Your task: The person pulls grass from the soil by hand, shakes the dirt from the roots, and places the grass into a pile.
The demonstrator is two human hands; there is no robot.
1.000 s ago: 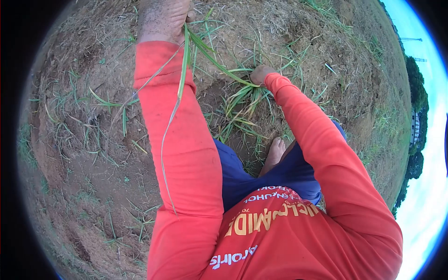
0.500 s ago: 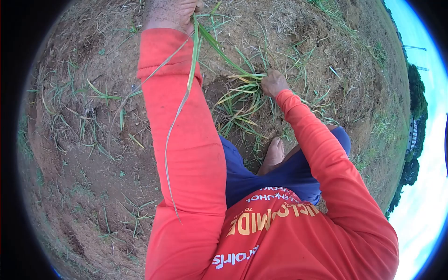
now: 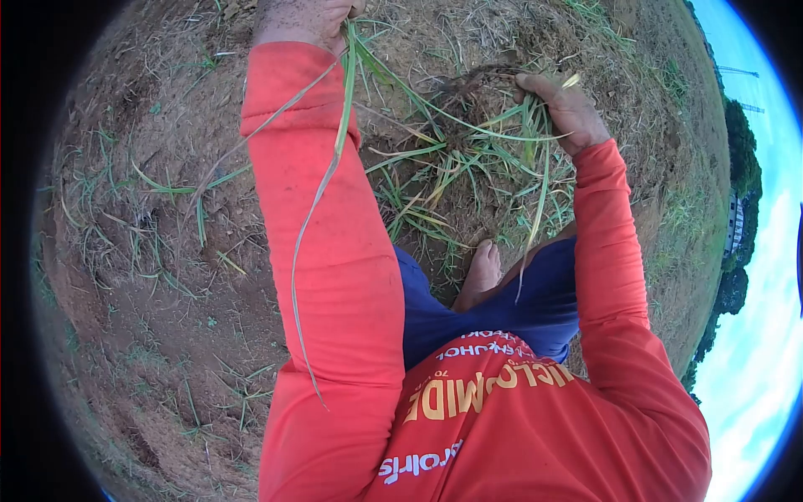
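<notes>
My left hand is at the top edge of the view, partly cut off, its curled fingers closed on long grass blades that trail down over the red sleeve. My right hand is closed on a tuft of grass. Dark, soil-covered roots stick out to the left of its thumb, and green and yellowed leaves hang below the fingers. Under that hand, a clump of grass spreads over the soil in front of my bare foot.
Brown sloping soil surrounds me, strewn with dry straw and scattered grass sprigs. My knee in blue shorts is bent at the centre. Trees and a pale building stand far off at the right.
My right hand has moved up and to the right from the clump, and a tuft with dark roots now shows in it. The left hand stays nearly still with its blades.
</notes>
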